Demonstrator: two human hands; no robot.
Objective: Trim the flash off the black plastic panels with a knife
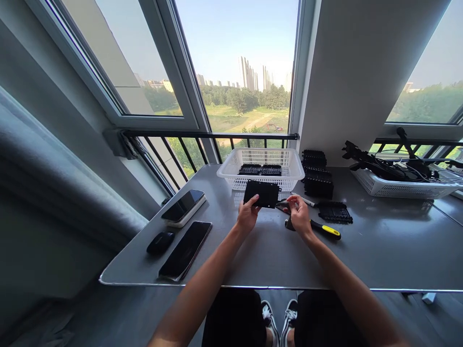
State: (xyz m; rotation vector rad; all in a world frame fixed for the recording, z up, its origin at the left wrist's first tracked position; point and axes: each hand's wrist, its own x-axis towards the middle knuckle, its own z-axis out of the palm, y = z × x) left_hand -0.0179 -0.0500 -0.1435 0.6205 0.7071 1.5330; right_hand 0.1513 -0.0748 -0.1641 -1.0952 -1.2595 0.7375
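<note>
My left hand [248, 213] grips the lower left corner of a flat black plastic plate [263, 193], holding it up just in front of a white basket [231, 168]. My right hand [299, 213] is closed round a small dark tool [282, 205] whose tip points at the plate's right edge. More black plates lie inside the basket [260, 169]. A hammer with a yellow and black handle [325, 230] lies on the grey table [379, 250] under my right wrist.
Stacks of black plates [316, 173] stand right of the basket, and one plate lies flat [334, 212]. A second white tray [398, 188] holds cables and black gear. Two phones [186, 248] [183, 206] and a small black case [160, 242] lie on the left.
</note>
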